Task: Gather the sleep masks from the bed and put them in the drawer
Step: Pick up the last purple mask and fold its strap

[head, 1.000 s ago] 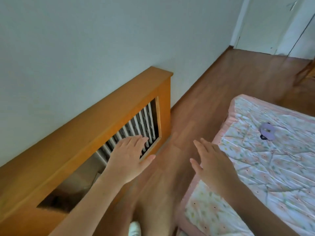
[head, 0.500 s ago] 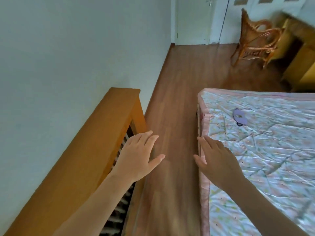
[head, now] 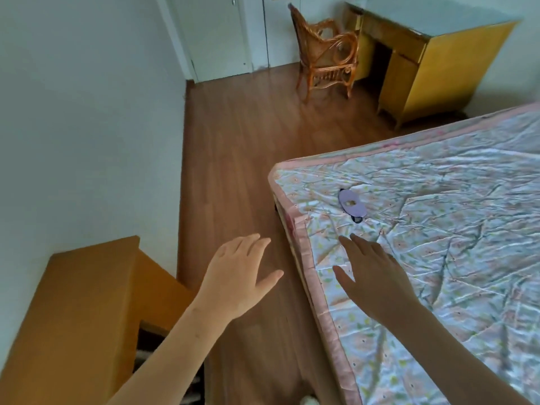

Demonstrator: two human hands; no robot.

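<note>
A lilac sleep mask (head: 351, 203) with a dark strap lies flat on the bed (head: 438, 229), close to the bed's near left corner. The bed has a pale floral quilt with a pink border. My right hand (head: 371, 273) hovers over the quilt with its fingers spread, its fingertips a short way short of the mask and holding nothing. My left hand (head: 239, 276) is open too, held over the wooden floor to the left of the bed edge. No drawer front can be made out clearly.
A wooden radiator cover (head: 84, 302) stands against the left wall. A wicker chair (head: 324, 54) and a yellow wooden desk (head: 415, 59) stand at the far end, beside white doors (head: 216, 33). A strip of wooden floor (head: 233, 171) runs between wall and bed.
The view has swung right, away from the radiator cover and towards the bed and far end of the room. My right hand now reaches over the quilt, nearer the mask.
</note>
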